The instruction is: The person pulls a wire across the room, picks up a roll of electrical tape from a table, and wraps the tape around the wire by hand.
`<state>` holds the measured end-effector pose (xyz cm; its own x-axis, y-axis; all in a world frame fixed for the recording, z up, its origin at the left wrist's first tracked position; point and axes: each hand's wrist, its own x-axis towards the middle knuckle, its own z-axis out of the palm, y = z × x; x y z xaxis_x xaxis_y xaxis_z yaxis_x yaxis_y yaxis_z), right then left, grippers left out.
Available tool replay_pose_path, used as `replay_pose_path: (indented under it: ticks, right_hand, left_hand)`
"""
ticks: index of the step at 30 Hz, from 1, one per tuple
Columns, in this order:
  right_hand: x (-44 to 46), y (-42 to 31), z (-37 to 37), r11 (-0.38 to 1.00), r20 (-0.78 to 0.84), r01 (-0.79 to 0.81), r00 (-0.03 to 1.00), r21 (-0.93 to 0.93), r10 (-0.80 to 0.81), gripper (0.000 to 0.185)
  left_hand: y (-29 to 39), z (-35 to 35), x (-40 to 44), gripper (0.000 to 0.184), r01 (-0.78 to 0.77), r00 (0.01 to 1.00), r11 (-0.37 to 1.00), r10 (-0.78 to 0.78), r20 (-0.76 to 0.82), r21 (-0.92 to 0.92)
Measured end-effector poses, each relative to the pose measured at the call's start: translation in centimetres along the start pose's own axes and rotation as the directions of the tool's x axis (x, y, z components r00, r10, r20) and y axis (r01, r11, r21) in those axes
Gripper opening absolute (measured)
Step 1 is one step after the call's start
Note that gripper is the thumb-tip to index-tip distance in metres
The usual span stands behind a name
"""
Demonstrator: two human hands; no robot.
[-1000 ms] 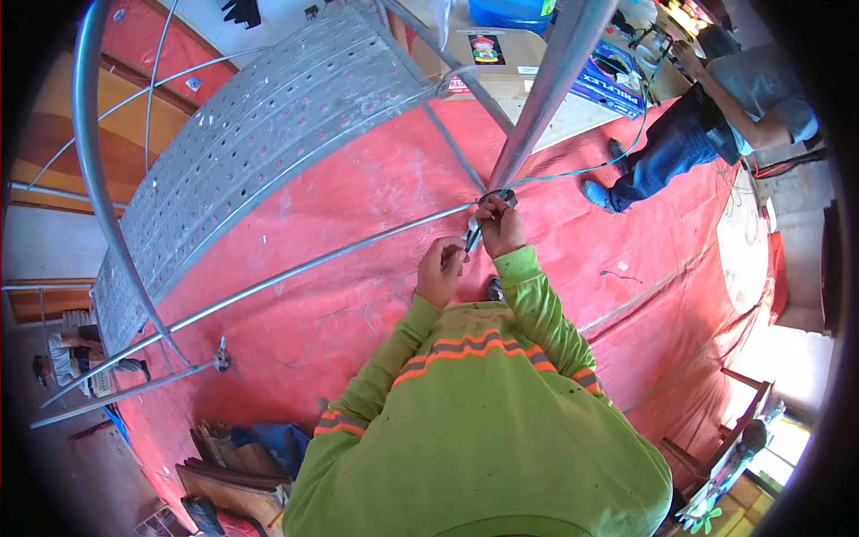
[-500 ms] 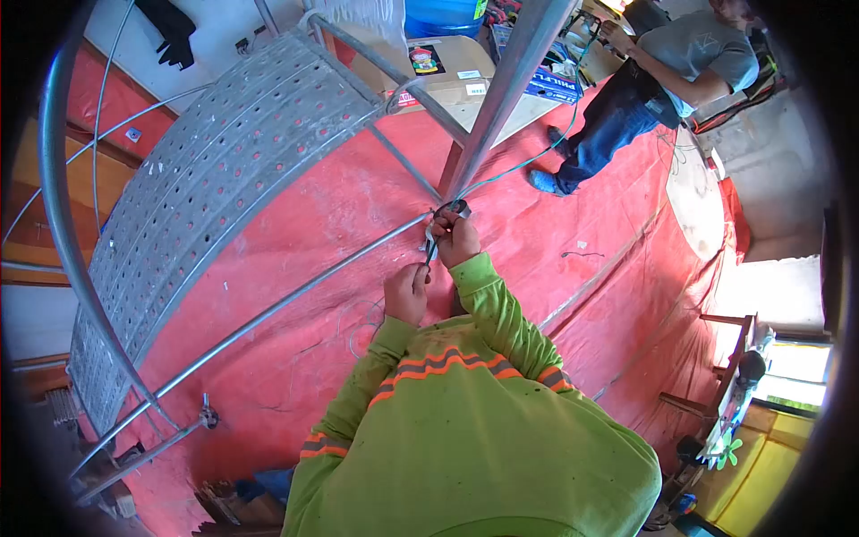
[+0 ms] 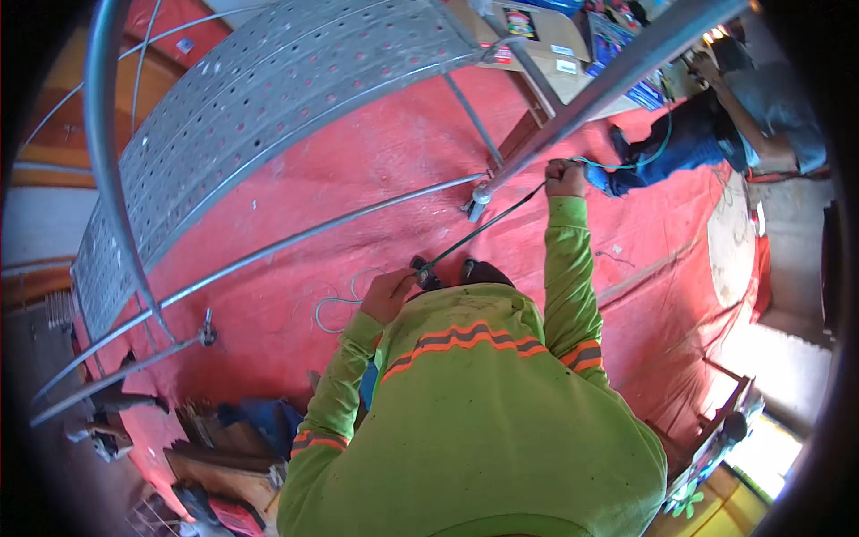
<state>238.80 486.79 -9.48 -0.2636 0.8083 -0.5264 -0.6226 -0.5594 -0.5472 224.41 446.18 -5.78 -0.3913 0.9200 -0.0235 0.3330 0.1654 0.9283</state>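
Observation:
A thin green cable (image 3: 488, 224) runs taut between my two hands. My right hand (image 3: 565, 178) is closed round it, out to the right beside the slanted metal post (image 3: 608, 94). Near my shoes, my left hand (image 3: 388, 296) is closed on the cable's other stretch, low and to the left. Beyond my right hand the cable continues as a lighter green line toward a person at the upper right. Under my left hand a loose green loop (image 3: 333, 315) lies on the red floor sheet (image 3: 295, 197). The post's foot, with a metal fitting (image 3: 477, 204), stands between my hands.
A perforated metal platform (image 3: 268, 98) and a curved tube (image 3: 103, 161) fill the upper left. Cardboard boxes (image 3: 555, 40) sit at the top. One person (image 3: 689, 134) stands at the upper right; another is at the lower left. Wooden boards (image 3: 224, 474) lie at the lower left.
My hands have moved apart: the right one went right, away from the post's foot, and the left one stays lower. The cable is now stretched between them. The view has shifted.

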Motion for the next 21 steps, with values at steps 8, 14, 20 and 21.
replay_pose_path:
  ticks: [8,14,20,21]
  right_hand:
    - [2.3,0.6,-0.5,0.997,-0.031,0.004,1.000,-0.075,-0.006,0.025]
    - [9.4,0.1,-4.8,0.993,0.100,0.082,0.992,-0.081,-0.074,0.020]
    - [9.2,-1.3,-4.9,0.998,-0.035,0.044,0.998,-0.037,-0.046,0.016]
    - [9.2,-1.4,-5.1,0.999,-0.060,0.038,0.997,-0.028,-0.040,0.015]
  left_hand:
    - [-0.3,-2.9,-8.8,0.023,0.123,0.983,0.875,-0.042,-0.179,0.469]
    - [1.6,-3.3,-13.3,0.032,0.231,0.965,0.758,-0.099,-0.243,0.610]
    - [1.6,-1.7,-16.2,0.025,0.255,0.931,0.767,-0.032,-0.363,0.588]
    - [2.5,-1.8,-15.6,0.023,0.285,0.927,0.768,-0.068,-0.369,0.574]
